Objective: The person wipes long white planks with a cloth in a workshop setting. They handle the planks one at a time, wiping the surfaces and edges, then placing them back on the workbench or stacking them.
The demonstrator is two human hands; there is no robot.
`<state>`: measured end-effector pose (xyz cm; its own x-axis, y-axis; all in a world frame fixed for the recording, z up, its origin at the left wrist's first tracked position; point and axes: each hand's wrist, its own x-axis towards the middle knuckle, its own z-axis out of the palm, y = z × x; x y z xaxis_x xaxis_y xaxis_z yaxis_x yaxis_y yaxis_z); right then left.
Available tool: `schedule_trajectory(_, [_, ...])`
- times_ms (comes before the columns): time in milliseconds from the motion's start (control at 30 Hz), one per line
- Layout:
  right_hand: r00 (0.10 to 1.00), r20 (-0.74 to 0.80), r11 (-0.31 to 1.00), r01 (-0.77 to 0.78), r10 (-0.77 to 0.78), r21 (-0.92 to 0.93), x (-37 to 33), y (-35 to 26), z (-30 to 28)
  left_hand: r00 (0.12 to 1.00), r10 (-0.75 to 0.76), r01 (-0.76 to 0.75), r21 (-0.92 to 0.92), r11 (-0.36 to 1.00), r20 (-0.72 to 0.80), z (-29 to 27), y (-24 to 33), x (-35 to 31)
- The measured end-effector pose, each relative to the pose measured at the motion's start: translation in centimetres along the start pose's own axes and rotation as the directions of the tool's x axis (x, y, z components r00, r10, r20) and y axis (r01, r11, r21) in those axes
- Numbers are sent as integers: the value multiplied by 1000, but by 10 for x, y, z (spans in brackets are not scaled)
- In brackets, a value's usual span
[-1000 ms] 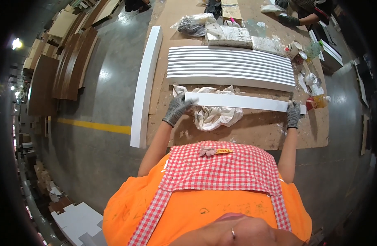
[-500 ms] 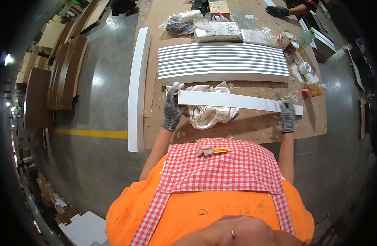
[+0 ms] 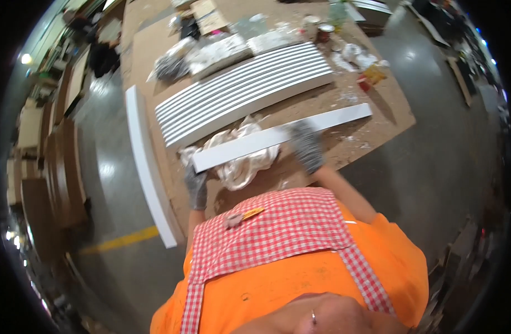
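Observation:
A long, narrow white board (image 3: 244, 146) slants up to the right in front of me, over a crumpled off-white cloth (image 3: 241, 175). At its near left end, my left hand (image 3: 196, 188) in a grey knit glove is closed on the board, with part of the fingers hidden behind it. My right hand (image 3: 305, 147), gloved the same way, lies across the board just right of its middle. Motion blurs those fingers, so their grip cannot be made out. Beyond the board lies a row of several similar white boards (image 3: 250, 92), set side by side.
Another long white board (image 3: 147, 167) lies along the left edge of the brown worktable (image 3: 386, 108). Farther back are white-stained blocks (image 3: 219, 55), a plastic bag (image 3: 172, 64), and cans (image 3: 324, 33). An amber bottle (image 3: 372, 75) lies at the right. Brown panels (image 3: 60, 167) stand left across the floor.
My view has turned, so the table now appears slanted. My right hand has shifted from near the board's right end toward its middle. My left hand stays at the left end.

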<state>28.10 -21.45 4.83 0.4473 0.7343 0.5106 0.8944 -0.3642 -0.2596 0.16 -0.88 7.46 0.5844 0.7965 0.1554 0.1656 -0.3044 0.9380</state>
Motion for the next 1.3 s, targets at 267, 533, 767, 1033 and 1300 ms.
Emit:
schedule_trajectory(267, [685, -93, 682, -686, 723, 252, -30, 177, -90, 919, -212, 330, -351, 876, 333, -35, -44, 2])
schedule_trajectory(533, [969, 147, 979, -204, 199, 23, 8, 14, -24, 814, -579, 541, -304, 784, -44, -7, -73, 24])
schedule_trajectory(767, [618, -147, 636, -752, 772, 173, -47, 205, -42, 985, -145, 172, 426, 888, -95, -9, -95, 5])
schedule_trajectory(1033, [765, 0, 691, -582, 644, -427, -61, 277, -70, 958, -260, 285, 408, 867, -117, -5, -63, -4])
schedule_trajectory(1300, [627, -453, 664, -741, 633, -98, -88, 273, -45, 945, -326, 257, 631, 732, -6, -16, -52, 7])
